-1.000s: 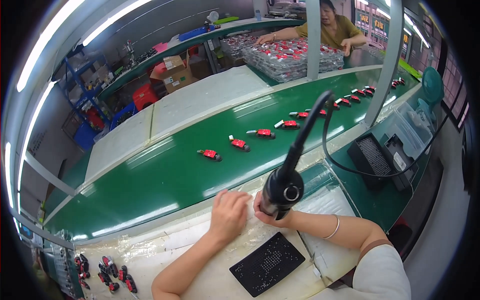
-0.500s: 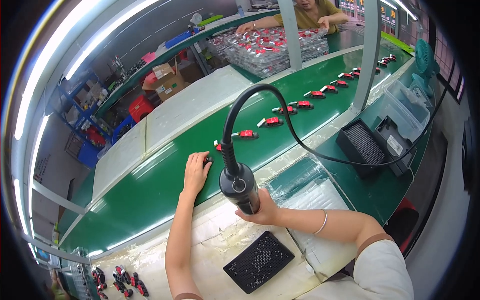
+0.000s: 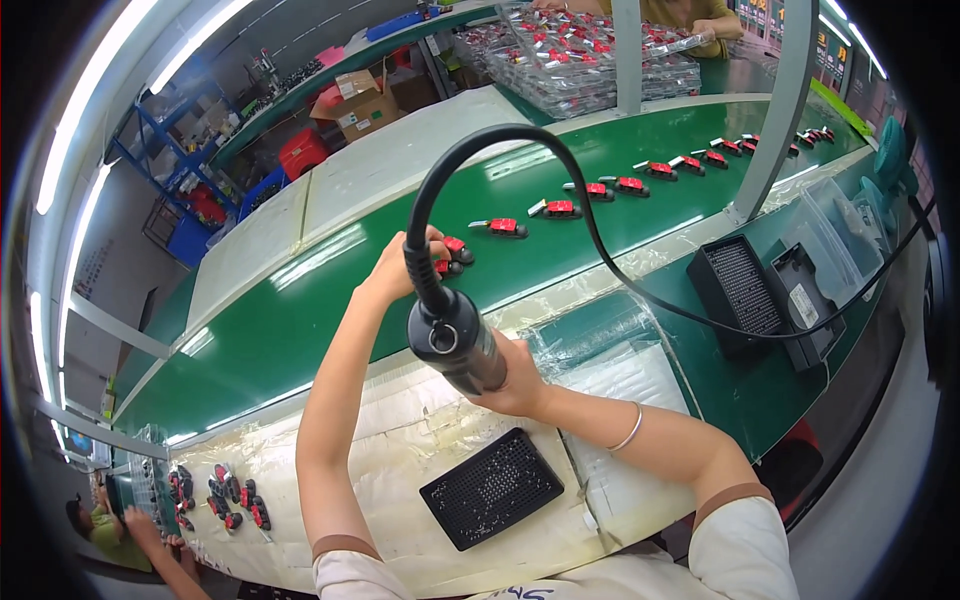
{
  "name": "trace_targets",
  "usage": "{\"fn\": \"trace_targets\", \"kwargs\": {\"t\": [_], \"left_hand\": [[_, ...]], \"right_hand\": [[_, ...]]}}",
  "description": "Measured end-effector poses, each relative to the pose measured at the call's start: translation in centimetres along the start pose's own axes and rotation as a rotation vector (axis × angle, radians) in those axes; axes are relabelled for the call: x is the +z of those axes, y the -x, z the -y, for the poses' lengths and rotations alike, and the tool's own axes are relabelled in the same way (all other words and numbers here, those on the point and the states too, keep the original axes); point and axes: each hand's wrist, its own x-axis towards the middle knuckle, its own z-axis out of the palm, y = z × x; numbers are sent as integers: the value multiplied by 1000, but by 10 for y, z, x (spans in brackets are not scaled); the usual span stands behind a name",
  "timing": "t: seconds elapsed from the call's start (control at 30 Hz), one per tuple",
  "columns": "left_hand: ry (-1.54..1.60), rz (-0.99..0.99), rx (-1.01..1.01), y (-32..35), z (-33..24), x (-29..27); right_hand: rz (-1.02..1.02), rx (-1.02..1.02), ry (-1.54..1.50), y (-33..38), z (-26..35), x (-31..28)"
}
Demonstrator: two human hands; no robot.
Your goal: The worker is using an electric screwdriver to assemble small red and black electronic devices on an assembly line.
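My right hand (image 3: pixel 520 385) grips a black corded power tool (image 3: pixel 455 335) held upright over the near bench edge; its thick cable (image 3: pixel 480 140) arches up and trails right. My left hand (image 3: pixel 395 265) reaches out over the green conveyor belt (image 3: pixel 300 320) and closes on a small red and black part (image 3: pixel 452 255). More red and black parts (image 3: pixel 505 227) lie in a row along the belt toward the right. A black perforated tray (image 3: pixel 492 487) lies on the plastic-covered bench in front of me.
Two black trays (image 3: pixel 745 290) stand at the right of the bench. Several red and black parts (image 3: pixel 230 497) sit at the bench's left end. Stacked clear trays of parts (image 3: pixel 590 50) are across the belt, where another person works. A metal post (image 3: pixel 775 110) rises at right.
My left hand has moved from the bench out onto the belt and taken hold of a red and black part. The tool in my right hand stayed raised.
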Motion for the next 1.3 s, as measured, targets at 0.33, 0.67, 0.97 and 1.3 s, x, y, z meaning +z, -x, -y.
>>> {"fn": "trace_targets", "kwargs": {"t": [0.33,0.67,0.97,1.3], "left_hand": [[139,-34,231,-28,1,9],[305,-253,161,-9,-5,23],[137,-219,227,-5,1,26],[46,-174,207,-6,-16,21]], "right_hand": [[57,-3,33,-1,5,-2],[70,14,-13,-3,2,2],[61,24,-23,-2,-1,5],[76,-33,29,-3,2,0]]}}
